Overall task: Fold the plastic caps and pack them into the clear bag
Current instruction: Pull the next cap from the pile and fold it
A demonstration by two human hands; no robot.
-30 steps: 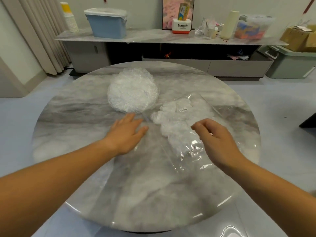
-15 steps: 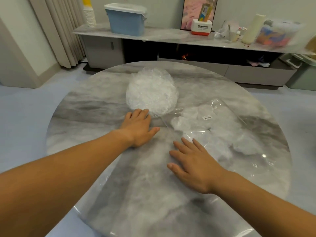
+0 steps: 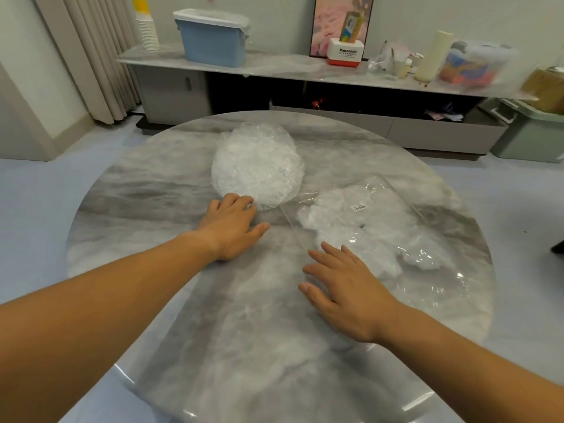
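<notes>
A round stack of crinkly clear plastic caps point(image 3: 258, 167) lies flat on the far middle of the marble table point(image 3: 244, 346). To its right lies the clear bag point(image 3: 378, 227) with folded white caps inside and a small label on top. My left hand point(image 3: 233, 227) rests on the table with its fingertips touching the near edge of the cap stack. My right hand point(image 3: 338, 285) lies flat with spread, straight fingers on the near left part of the bag. Neither hand holds anything.
Behind the table runs a long low cabinet point(image 3: 274, 71) carrying a blue bin point(image 3: 213, 38), stacked paper cups point(image 3: 146, 25), a white and red box point(image 3: 346, 54) and clutter. A green crate point(image 3: 531, 132) stands on the floor at the right. Curtains point(image 3: 88, 56) hang at the left.
My right hand dropped from above the bag and went flat on its near left part. My left hand slid forward until its fingertips met the cap stack. The camera view shifted left.
</notes>
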